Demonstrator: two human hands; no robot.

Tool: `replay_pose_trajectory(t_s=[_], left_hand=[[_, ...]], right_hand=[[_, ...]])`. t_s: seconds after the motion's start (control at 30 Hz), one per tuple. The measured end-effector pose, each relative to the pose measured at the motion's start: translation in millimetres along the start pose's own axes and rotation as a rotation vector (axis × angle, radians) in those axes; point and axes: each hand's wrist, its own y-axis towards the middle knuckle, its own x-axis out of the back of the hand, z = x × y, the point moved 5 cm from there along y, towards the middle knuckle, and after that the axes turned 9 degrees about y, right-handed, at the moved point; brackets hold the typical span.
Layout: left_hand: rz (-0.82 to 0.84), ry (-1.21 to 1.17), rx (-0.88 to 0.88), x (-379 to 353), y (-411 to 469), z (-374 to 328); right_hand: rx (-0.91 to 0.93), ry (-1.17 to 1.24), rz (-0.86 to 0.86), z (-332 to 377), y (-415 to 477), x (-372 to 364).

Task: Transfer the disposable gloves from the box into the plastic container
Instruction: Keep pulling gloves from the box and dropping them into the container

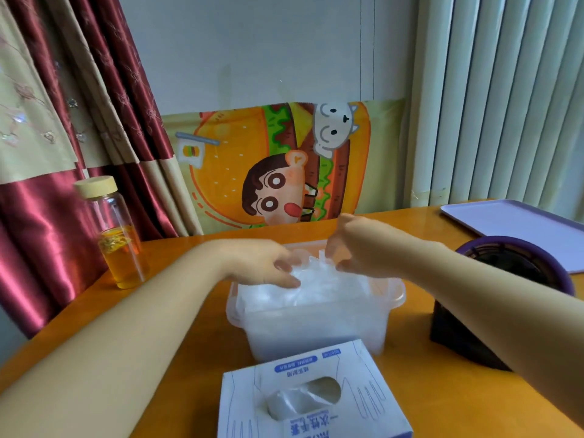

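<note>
Disposable gloves point(316, 286) lie in a crumpled, clear heap that fills the plastic container point(316, 327) to its rim. The right hand point(357, 248) pinches a tuft of the heap at the container's far side, fingers curled. The left hand point(265, 263) lies on the heap at the container's left, and blur hides whether it grips or only presses. Just in front of the container stands the box point(316, 415), with more film showing in its oval opening. I judge that most of the gloves are across, but some remain to be pulled from the box. A glass bottle point(117, 235) stands on the desk point(177, 327), well left of the container.
</note>
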Motion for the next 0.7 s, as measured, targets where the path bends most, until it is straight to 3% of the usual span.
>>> replay_pose_trajectory(t_s=[0.1, 0.23, 0.3, 0.4, 0.5, 0.7], left_hand=[[-0.275, -0.285, -0.078, 5.3, -39.4, -1.9], [-0.545, -0.611, -0.164, -21.0, -87.4, -19.3], [-0.547, -0.599, -0.150, -48.5, -96.3, -26.1], [-0.424, -0.500, -0.077, -94.7, -93.7, -30.6], [-0.382, -0.404, -0.019, -127.7, -86.5, -28.6], [-0.468, -0.485, 0.015, -151.1, -86.0, -23.2]], right_hand=[[0.128, 0.266, -0.135, 25.9, -30.5, 10.6], [0.208, 0.431, 0.129, 58.5, -60.7, -30.1], [0.182, 0.427, 0.217, 61.8, -67.3, -60.2], [0.101, 0.463, 0.229, 61.8, -72.9, -92.1], [0.031, 0.515, 0.134, 56.8, -73.7, -106.1], [0.007, 0.644, -0.118, 49.4, -83.0, -111.2]])
